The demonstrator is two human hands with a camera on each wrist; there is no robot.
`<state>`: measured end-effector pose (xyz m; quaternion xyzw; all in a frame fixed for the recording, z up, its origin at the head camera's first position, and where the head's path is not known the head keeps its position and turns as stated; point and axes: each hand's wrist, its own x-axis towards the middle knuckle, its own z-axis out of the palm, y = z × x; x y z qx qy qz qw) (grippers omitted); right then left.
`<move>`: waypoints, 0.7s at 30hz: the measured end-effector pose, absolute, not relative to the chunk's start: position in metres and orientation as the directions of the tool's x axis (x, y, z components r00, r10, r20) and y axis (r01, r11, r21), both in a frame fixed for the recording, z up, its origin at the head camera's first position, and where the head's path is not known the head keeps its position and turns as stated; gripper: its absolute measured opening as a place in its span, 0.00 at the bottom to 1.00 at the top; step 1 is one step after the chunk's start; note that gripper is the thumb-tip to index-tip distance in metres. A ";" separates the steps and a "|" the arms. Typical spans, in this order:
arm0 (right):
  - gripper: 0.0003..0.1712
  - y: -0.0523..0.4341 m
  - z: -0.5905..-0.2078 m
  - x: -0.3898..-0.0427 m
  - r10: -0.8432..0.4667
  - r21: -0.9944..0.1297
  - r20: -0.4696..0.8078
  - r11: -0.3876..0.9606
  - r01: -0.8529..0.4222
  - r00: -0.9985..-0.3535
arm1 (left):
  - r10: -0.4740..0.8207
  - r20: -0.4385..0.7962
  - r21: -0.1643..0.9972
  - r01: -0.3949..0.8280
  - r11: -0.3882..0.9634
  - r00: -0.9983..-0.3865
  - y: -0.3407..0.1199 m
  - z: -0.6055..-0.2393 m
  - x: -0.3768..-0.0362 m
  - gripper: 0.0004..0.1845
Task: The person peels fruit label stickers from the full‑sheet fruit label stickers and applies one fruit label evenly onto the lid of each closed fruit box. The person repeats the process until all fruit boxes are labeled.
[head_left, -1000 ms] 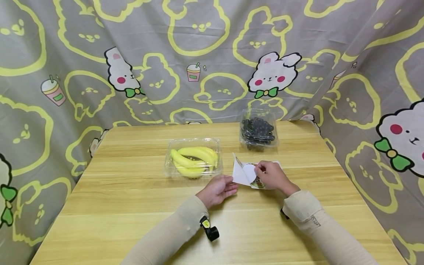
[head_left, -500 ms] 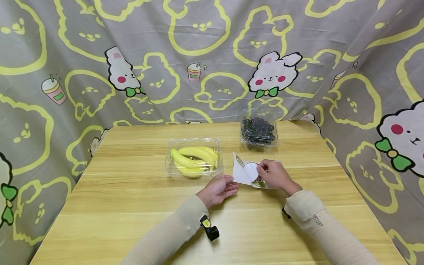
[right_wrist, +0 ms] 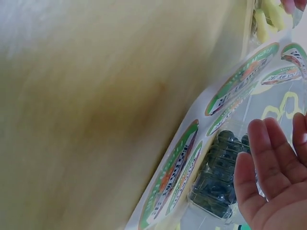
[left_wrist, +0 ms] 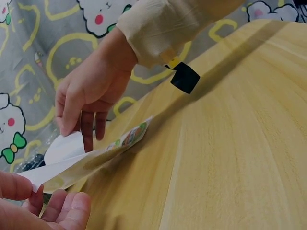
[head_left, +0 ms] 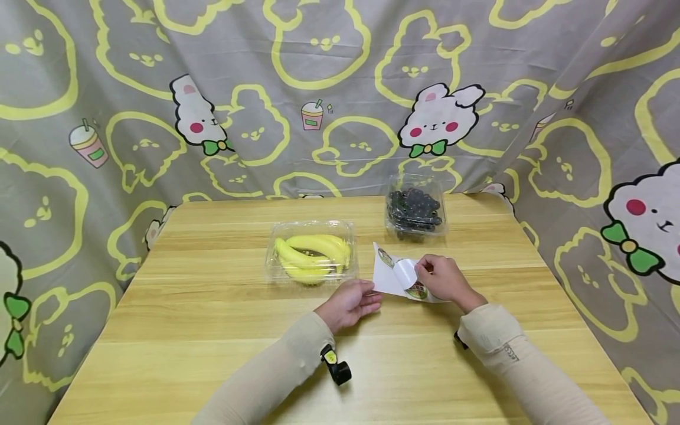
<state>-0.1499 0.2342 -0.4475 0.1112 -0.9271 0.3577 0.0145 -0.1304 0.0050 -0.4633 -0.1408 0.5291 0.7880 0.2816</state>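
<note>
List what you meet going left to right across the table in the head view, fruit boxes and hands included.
Clear box of bananas → left hand, holding the sticker sheet's corner → sticker sheet → right hand, peeling a round sticker off it. The box of dark berries sits farther back, above the sheet, so it is left unplaced.

A white sticker sheet (head_left: 390, 278) printed with oval green-and-orange labels lies partly lifted off the bench; one round sticker (head_left: 406, 273), apparently half peeled, curls white-side up.
</note>
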 end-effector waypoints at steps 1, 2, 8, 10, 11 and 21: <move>0.09 0.234 -0.447 -0.150 -0.194 -0.657 0.106 0.722 -0.215 -0.975 | 0.294 -0.521 0.754 -0.593 -0.282 -0.801 0.005 -0.464 -0.131 0.12; 0.09 0.234 -0.446 -0.150 -0.190 -0.657 0.105 0.724 -0.211 -0.976 | 0.294 -0.521 0.754 -0.593 -0.282 -0.801 0.004 -0.464 -0.131 0.12; 0.10 0.236 -0.446 -0.150 -0.183 -0.655 0.090 0.730 -0.197 -0.979 | 0.287 -0.524 0.753 -0.594 -0.285 -0.802 0.003 -0.463 -0.130 0.13; 0.10 0.237 -0.447 -0.150 -0.178 -0.655 0.083 0.732 -0.188 -0.981 | 0.284 -0.525 0.752 -0.594 -0.287 -0.802 0.002 -0.462 -0.130 0.13; 0.09 0.238 -0.447 -0.150 -0.178 -0.655 0.083 0.731 -0.189 -0.980 | 0.282 -0.525 0.752 -0.593 -0.288 -0.803 0.002 -0.461 -0.129 0.13; 0.09 0.239 -0.443 -0.149 -0.169 -0.661 0.091 0.726 -0.187 -0.981 | 0.283 -0.520 0.753 -0.589 -0.292 -0.805 0.002 -0.459 -0.128 0.14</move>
